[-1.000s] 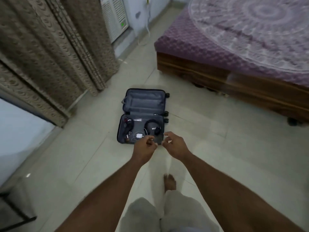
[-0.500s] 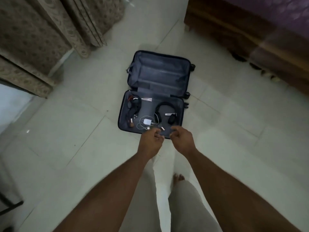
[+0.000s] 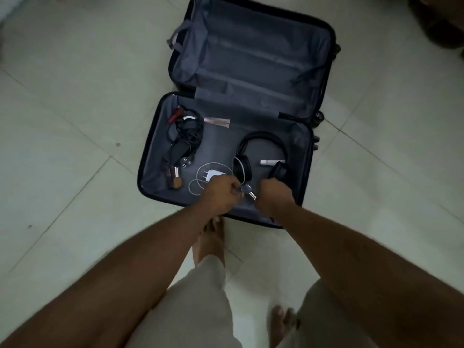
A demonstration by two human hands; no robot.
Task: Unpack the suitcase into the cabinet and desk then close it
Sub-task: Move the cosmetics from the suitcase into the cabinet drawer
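Hands [image 3: 221, 194] now lower over open suitcase [image 3: 251, 71]; no legible writing.

no legible text, labels or nos

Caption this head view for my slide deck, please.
Both hands reach into an open suitcase holding headphones, a charger and cables.

Suitcase [image 3: 251, 59] open on floor; hands, left [image 3: 221, 194] and right [image 3: 275, 195], curled over headphones [image 3: 261, 154], charger [image 3: 213, 175].
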